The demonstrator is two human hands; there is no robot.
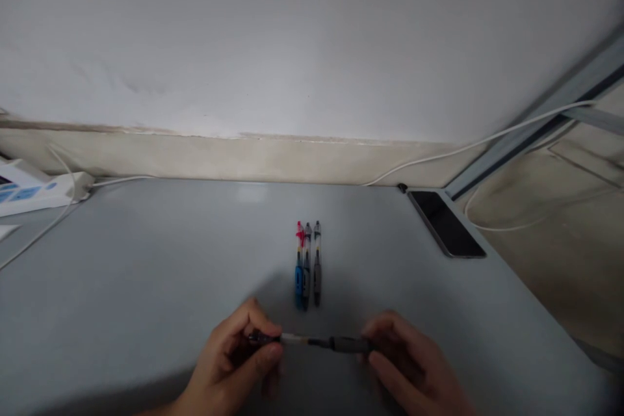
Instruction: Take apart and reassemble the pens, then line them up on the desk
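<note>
A pen [319,342] with a clear barrel and a dark grip lies level between my hands near the bottom of the view. My left hand [238,357] pinches its clear end between thumb and fingers. At the dark grip end, my right hand [407,361] has its thumb and fingers closed round the tip, slightly blurred. Beyond them, on the grey table [146,273], three pens lie side by side: one with a blue grip and pink top [299,276], a dark grey one [307,273] touching or nearly touching it, and another grey one [318,273] slightly apart.
A black phone [447,224] lies at the table's right edge. A white power strip [49,192] with cables is at the far left. Behind the table stands a wall, and a white cable [439,155] runs to a metal frame on the right.
</note>
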